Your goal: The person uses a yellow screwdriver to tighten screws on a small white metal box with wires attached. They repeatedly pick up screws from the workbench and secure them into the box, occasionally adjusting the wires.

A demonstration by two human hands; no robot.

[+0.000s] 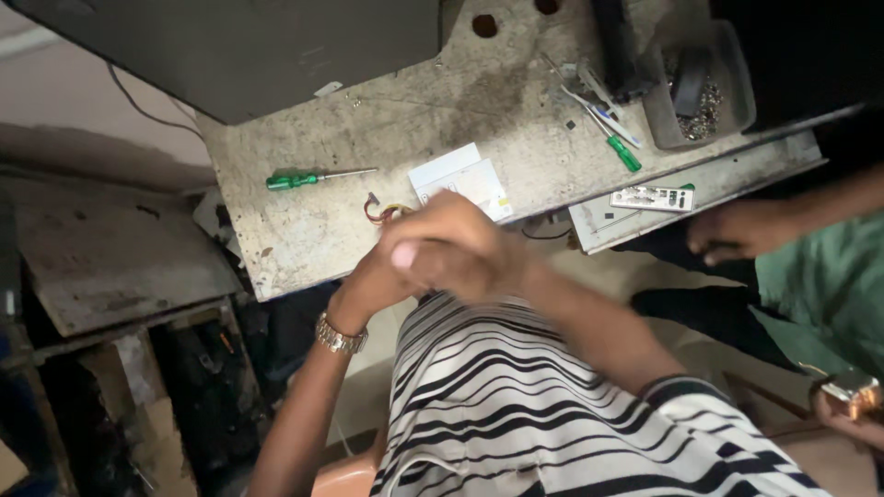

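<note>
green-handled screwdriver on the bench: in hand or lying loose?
Lying loose. The green-handled screwdriver rests flat on the worn benchtop, left of the clasped hands; neither touches it.

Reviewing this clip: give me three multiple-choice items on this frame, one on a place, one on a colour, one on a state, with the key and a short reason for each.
1. Where does the screwdriver lie?
A. On the worn bench top, left of the white switch plate
B. Inside the grey tray
C. On the floor

2. What colour is its handle?
A. Red
B. Green
C. Yellow

3. How are the person's own two hands?
A. Spread apart, flat on the bench
B. Brought together at the bench edge, blurred
C. Each holding a screwdriver

Key:
1 A: it rests on the bench top, with the white switch plate to its right, far from the grey tray.
2 B: the handle is green, the shaft bare metal.
3 B: the left hand and right hand meet near some coloured wires; what they grip cannot be told.
</note>
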